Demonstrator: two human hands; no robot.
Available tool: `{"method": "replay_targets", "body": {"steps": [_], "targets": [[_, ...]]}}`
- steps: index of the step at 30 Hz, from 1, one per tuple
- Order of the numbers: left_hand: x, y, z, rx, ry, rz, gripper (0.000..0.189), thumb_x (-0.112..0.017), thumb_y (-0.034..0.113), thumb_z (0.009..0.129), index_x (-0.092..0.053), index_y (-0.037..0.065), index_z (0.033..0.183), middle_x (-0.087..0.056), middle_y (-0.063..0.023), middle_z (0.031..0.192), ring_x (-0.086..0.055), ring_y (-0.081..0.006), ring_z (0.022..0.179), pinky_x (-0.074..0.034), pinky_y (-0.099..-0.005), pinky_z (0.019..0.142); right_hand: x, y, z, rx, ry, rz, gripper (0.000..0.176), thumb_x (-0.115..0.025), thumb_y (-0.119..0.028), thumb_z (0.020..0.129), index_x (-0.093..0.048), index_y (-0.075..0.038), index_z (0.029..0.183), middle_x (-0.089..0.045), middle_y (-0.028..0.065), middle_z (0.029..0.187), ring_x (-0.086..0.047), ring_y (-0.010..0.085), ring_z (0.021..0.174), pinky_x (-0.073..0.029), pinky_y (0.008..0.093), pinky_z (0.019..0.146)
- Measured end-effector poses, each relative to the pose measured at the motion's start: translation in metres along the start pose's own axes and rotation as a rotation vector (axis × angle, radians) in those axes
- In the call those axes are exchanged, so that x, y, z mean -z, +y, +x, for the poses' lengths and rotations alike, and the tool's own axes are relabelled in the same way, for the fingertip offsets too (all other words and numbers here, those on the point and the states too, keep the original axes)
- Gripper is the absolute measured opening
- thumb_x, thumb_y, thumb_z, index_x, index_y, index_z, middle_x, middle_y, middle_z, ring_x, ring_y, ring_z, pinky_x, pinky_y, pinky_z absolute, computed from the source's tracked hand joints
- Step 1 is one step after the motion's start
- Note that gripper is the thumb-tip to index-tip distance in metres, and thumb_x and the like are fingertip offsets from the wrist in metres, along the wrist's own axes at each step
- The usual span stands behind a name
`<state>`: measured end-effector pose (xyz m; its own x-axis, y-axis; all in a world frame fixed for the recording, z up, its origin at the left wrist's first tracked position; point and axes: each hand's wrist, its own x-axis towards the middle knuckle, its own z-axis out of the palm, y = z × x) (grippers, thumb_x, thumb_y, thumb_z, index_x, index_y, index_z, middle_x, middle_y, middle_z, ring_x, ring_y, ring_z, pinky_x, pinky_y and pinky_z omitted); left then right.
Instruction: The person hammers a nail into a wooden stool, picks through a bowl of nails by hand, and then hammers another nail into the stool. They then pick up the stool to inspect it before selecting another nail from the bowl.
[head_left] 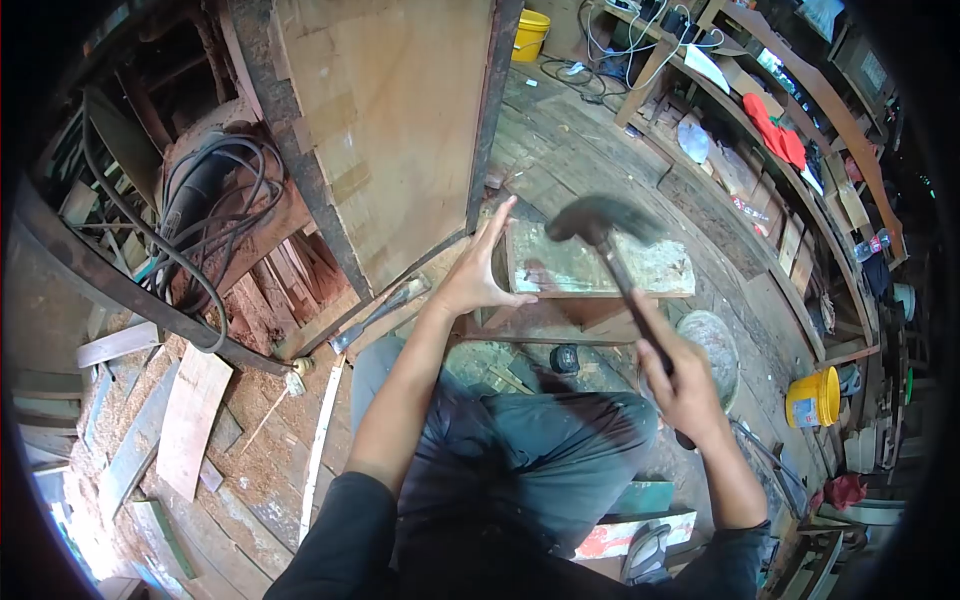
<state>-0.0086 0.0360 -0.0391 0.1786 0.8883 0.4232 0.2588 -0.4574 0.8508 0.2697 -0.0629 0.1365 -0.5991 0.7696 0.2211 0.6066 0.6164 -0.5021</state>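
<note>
My right hand (685, 385) is closed round the dark handle of a claw hammer (622, 275). The hammer is raised, its head blurred by motion over a small wooden box-like stool (655, 272) with a worn, pale green top. At the left end of that stool is my left hand (475, 270), thumb and fingers spread wide apart. Its fingertips point toward the lower corner of a tall plywood panel (385, 140) in a dark frame. To the left of my left wrist, a chisel-like tool (380, 314) lies on a wooden ledge.
A round, whitish container (708, 350) stands right of the stool, with a yellow bucket (814, 397) farther right. Coiled cables (215, 200) hang at left. Offcut boards (195, 420) and sawdust cover the left floor. Cluttered shelves (780, 200) line the right side.
</note>
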Motion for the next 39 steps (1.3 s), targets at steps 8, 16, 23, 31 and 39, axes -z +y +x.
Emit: {"method": "replay_targets", "body": {"steps": [8, 16, 23, 31, 39], "targets": [[-0.005, -0.004, 0.0, -0.06, 0.054, -0.007, 0.148, -0.1, 0.025, 0.05, -0.007, 0.009, 0.164, -0.025, -0.015, 0.165, -0.043, -0.0319, 0.142, -0.034, -0.0429, 0.12, -0.025, 0.0, 0.003, -0.078, 0.002, 0.053, 0.059, -0.059, -0.005, 0.099, -0.041, -0.013, 0.155, -0.062, 0.0296, 0.128, -0.064, 0.0462, 0.112, -0.051, 0.0429, 0.093], [-0.002, -0.003, 0.0, -0.019, 0.046, -0.006, 0.15, -0.101, 0.027, 0.049, -0.005, 0.007, 0.164, -0.02, -0.0149, 0.168, -0.042, -0.0306, 0.144, -0.032, -0.0442, 0.121, -0.008, -0.023, 0.013, -0.075, 0.052, 0.055, 0.063, -0.06, -0.001, 0.097, -0.042, -0.014, 0.156, -0.067, 0.0247, 0.092, -0.063, 0.0441, 0.078, -0.053, 0.043, 0.078], [-0.004, -0.004, 0.001, -0.038, 0.054, -0.046, 0.153, -0.101, 0.026, 0.048, -0.003, 0.008, 0.163, -0.02, -0.0176, 0.167, -0.043, -0.0333, 0.142, -0.034, -0.0445, 0.12, -0.03, 0.002, 0.002, -0.072, -0.103, 0.065, 0.063, -0.059, -0.002, 0.097, -0.04, -0.014, 0.156, -0.064, 0.0264, 0.088, -0.061, 0.048, 0.08, -0.052, 0.0439, 0.077], [-0.003, -0.005, 0.001, -0.017, 0.038, -0.024, 0.155, -0.102, 0.027, 0.047, 0.0, 0.008, 0.163, -0.017, -0.0157, 0.168, -0.043, -0.0335, 0.142, -0.034, -0.044, 0.121, -0.011, -0.025, 0.001, -0.136, 0.143, 0.03, 0.058, -0.058, -0.003, 0.098, -0.042, -0.006, 0.154, -0.068, 0.0294, 0.109, -0.069, 0.0414, 0.076, -0.052, 0.0395, 0.073], [-0.001, -0.004, 0.003, -0.009, 0.032, -0.003, 0.154, -0.102, 0.029, 0.047, -0.004, 0.01, 0.164, -0.019, -0.0145, 0.168, -0.041, -0.0332, 0.144, -0.034, -0.0439, 0.121, -0.029, 0.002, -0.005, -0.02, -0.004, 0.047, 0.065, -0.06, -0.003, 0.097, -0.039, -0.02, 0.157, -0.065, 0.0247, 0.087, -0.063, 0.0445, 0.075, -0.049, 0.0484, 0.071]]}}
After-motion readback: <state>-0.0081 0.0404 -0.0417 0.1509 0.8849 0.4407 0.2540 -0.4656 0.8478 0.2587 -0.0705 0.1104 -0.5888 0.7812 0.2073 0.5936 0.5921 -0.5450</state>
